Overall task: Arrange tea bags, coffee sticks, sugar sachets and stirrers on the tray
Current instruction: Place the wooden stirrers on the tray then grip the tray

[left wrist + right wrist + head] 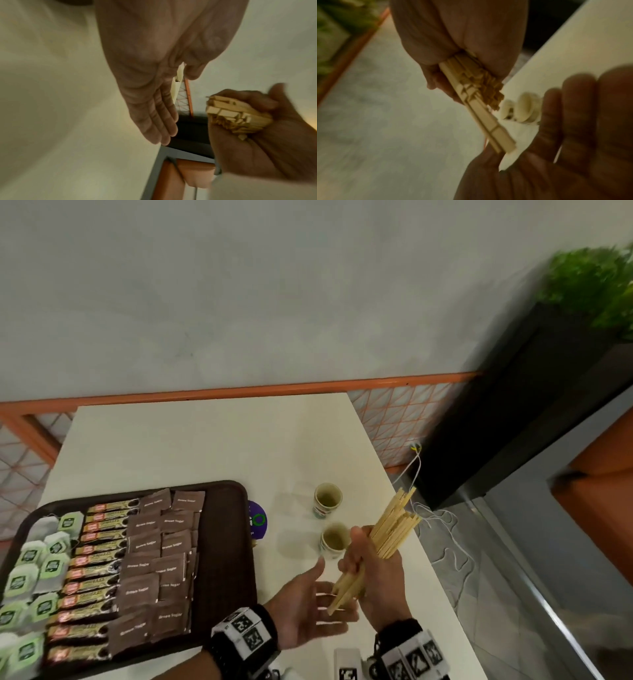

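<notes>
Stirrers [387, 537] in head view: thin stiff wooden sticks, light and likely to fan or slip, bunched mid-length in the right hand [371, 573] over the surface [205, 446] beside the tray [226, 542]; left hand [305, 607] flat, fingers apart under their low ends. Left wrist view: stick ends [235, 116] uneven in the clamped grip. Right wrist view: some sticks [481, 108] slide out longer, so best grasped mid-bundle.

A café or office lounge: white bench [191, 440], orange seat [596, 494], black planter [513, 412], tiled orange-trimmed wall [404, 419].
</notes>
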The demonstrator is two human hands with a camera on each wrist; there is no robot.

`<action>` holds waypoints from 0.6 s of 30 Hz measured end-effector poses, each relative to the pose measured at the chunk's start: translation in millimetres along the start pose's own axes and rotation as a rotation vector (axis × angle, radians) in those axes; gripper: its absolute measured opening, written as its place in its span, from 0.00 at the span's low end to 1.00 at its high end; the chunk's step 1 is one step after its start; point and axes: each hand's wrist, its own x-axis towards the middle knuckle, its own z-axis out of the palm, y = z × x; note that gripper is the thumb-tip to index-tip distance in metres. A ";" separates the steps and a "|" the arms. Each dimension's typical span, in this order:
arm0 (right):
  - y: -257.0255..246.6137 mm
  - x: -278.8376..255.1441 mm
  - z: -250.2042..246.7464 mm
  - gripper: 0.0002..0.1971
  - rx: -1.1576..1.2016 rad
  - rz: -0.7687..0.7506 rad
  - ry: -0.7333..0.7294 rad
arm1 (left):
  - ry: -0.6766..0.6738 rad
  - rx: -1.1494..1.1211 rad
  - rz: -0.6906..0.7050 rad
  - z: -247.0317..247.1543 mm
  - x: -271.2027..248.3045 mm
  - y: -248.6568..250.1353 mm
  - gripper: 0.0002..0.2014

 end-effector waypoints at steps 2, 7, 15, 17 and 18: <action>-12.4 -14.8 20.8 0.14 -0.105 -0.088 -0.048 | -0.097 -0.050 -0.038 -2.5 -12.2 4.1 0.40; -14.0 -40.9 50.7 0.11 -0.206 -0.207 -0.180 | -0.212 -0.212 0.104 -3.6 -44.3 13.8 0.34; 4.6 -53.4 72.0 0.10 -0.244 -0.148 -0.276 | -0.229 -0.350 0.317 1.6 -67.6 0.7 0.26; 2.0 -54.4 78.2 0.10 -0.327 -0.148 -0.259 | -0.183 -0.318 0.345 8.9 -74.9 0.9 0.26; -0.6 -53.7 78.8 0.10 -0.378 -0.147 -0.262 | -0.121 -0.270 0.352 7.8 -79.4 4.5 0.24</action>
